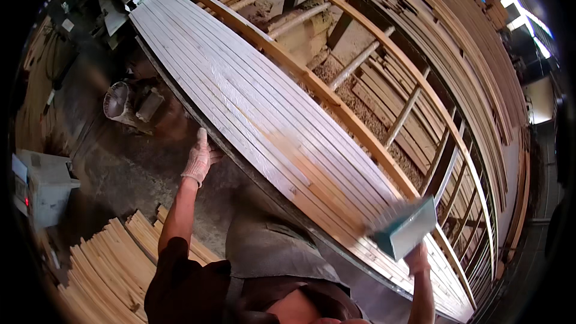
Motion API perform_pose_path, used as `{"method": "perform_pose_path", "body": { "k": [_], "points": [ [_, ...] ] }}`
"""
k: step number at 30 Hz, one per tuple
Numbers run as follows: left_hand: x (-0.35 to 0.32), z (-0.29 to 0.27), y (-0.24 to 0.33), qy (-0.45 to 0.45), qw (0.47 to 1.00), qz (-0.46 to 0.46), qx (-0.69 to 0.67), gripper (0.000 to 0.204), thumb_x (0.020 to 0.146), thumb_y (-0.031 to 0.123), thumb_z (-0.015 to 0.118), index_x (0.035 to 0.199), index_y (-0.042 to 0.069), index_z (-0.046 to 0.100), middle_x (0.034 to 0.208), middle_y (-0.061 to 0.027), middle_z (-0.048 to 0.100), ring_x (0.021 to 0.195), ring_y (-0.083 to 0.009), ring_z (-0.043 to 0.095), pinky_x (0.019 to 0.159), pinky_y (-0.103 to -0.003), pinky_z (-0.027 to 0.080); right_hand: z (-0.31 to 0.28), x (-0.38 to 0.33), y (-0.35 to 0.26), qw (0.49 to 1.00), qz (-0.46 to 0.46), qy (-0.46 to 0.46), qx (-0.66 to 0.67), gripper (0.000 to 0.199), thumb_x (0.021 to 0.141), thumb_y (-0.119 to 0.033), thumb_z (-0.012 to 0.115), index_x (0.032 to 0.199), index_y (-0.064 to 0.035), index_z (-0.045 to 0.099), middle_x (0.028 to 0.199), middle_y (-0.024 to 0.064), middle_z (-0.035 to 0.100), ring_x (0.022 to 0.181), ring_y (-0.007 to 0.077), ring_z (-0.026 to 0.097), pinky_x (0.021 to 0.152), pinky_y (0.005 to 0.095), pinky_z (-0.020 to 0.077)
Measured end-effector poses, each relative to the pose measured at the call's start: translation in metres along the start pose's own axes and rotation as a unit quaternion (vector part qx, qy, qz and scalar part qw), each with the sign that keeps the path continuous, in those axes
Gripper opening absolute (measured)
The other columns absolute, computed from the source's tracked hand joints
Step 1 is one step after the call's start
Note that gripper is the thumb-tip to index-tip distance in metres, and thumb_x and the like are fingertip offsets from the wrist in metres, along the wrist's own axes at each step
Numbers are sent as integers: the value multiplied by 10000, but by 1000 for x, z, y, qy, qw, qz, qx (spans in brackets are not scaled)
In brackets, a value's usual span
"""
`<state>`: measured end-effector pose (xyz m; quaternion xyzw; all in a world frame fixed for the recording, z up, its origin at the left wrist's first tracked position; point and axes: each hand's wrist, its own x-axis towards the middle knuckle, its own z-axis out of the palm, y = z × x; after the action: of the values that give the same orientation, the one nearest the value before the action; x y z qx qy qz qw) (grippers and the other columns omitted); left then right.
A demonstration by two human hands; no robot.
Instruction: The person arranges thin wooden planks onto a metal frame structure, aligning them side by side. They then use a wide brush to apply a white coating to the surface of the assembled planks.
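A row of narrow wooden strips (240, 93) lies edge to edge, diagonally before me. A whitish wet-looking coat covers much of it, with bare brown wood showing in the middle and toward the near right. My right hand (417, 259) is closed at the lower end of a broad teal-and-grey tool (408, 231). The tool's left edge, over the strips, is smeared by motion, so I cannot tell bristles from teeth. My left hand (201, 159), in a light knit glove, is beside the dark near rail (240, 171), its fingers apart and holding nothing visible.
Beyond the strips runs a wooden frame with rollers (354, 69), shavings and boards beneath it. Long timber is stacked (474, 42) at the far right. On the left stand a bucket (118, 102) and a grey box (45, 186). Loose boards (108, 264) lie at lower left.
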<state>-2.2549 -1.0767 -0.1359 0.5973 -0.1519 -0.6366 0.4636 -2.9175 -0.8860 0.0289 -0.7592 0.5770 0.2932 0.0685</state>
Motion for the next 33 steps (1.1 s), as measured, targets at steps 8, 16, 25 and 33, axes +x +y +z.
{"method": "perform_pose_path", "body": {
  "k": [8,16,25,33],
  "points": [
    [-9,16,7,67,974,103,188,720,996,626,488,1169,-51,658,1052,-142,692,897,-220,637,867,-370,509,5,-46,-2,975,124,148,112,196,819,-104,657,989,-71,750,920,130,753,896,327,714,769,435,553],
    [6,14,-9,171,933,154,277,742,1012,612,440,996,-98,654,866,-277,662,810,-370,591,829,-449,472,-184,297,-60,907,-163,224,-317,354,930,-122,561,1269,-84,656,1296,54,665,1277,203,562,1080,357,428],
    [4,33,-3,142,938,178,261,647,1038,509,427,1281,-67,597,1307,-274,621,1270,-384,562,1052,-399,426,-365,557,-228,908,-190,332,171,316,958,-291,622,1186,-85,695,1105,140,720,946,258,707,801,369,575],
    [10,14,-23,37,990,93,105,731,1055,541,416,1602,80,264,1619,-68,346,1472,-171,318,1171,-336,289,-307,507,-175,985,-132,101,49,158,584,-108,723,731,-130,774,774,125,726,751,264,728,575,469,580]
  ]
}}
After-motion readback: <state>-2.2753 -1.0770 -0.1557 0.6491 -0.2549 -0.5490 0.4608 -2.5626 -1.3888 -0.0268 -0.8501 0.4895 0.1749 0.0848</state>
